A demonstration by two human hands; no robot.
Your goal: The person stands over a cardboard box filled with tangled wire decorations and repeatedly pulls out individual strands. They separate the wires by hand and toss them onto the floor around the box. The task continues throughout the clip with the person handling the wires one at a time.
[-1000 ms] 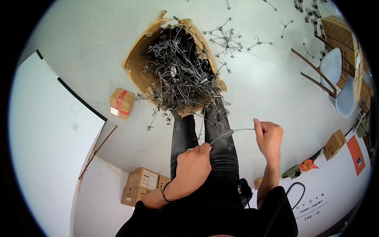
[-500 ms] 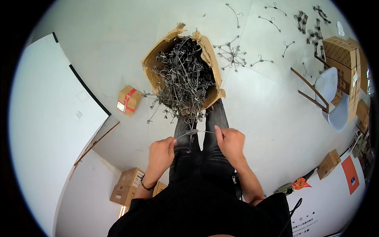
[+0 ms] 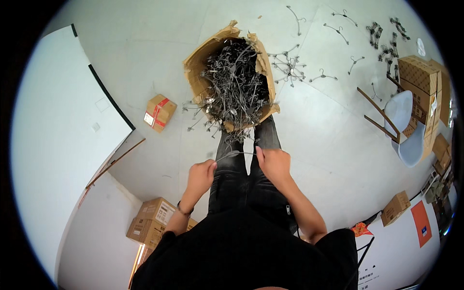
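Observation:
A dark grey clip hanger [image 3: 234,153] is stretched between my hands in front of my legs. My left hand [image 3: 200,176] is closed on its left end, and my right hand [image 3: 273,165] grips the right end, thumb on top. The clips at the ends are hidden by my fingers. Just beyond stands a torn, opened cardboard box [image 3: 195,76], crammed with a tangled heap of similar hangers [image 3: 236,79]. Some of the heap spills over the box's near edge, close to the held hanger.
On the pale floor at the far right lie loose hangers [image 3: 322,75] and bundles of hangers [image 3: 374,35]. A small taped box [image 3: 160,112] sits to the left. Right of me are a tipped chair [image 3: 399,107] and large cartons [image 3: 418,75]. More cartons [image 3: 153,218] stand near left.
The view has shifted slightly, so the box sits a little higher and further right. Both hands still hold the hanger; my right hand appears slightly further left and higher.

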